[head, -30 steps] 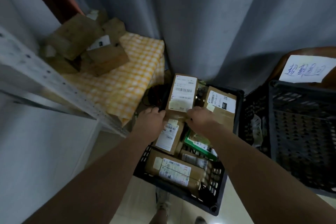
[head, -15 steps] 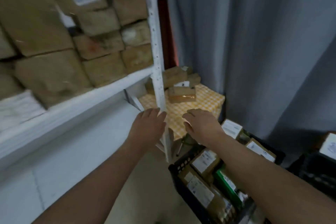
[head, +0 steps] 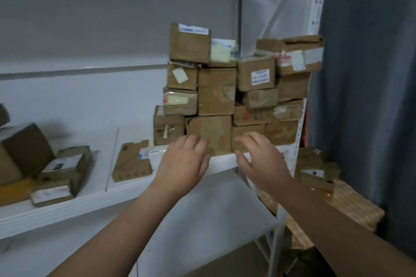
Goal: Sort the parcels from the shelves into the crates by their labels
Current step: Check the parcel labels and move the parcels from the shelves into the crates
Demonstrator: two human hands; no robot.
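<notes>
A stack of brown cardboard parcels stands at the right end of the white shelf. My left hand and my right hand hover side by side in front of the stack's bottom row, fingers spread and empty. Both hands are just short of a bottom parcel; I cannot tell whether the fingertips touch it. A flat brown parcel lies on the shelf left of my left hand. No crate is in view.
More parcels lie at the shelf's left end. The shelf's white upright post rises right of the stack, with a grey curtain beyond it. Lower right, a few parcels sit on a yellow checked cloth.
My view has swung up and left from the black crate of parcels to the shelf. Both hands let go of the parcel in the crate and have risen, empty, to the stack.
</notes>
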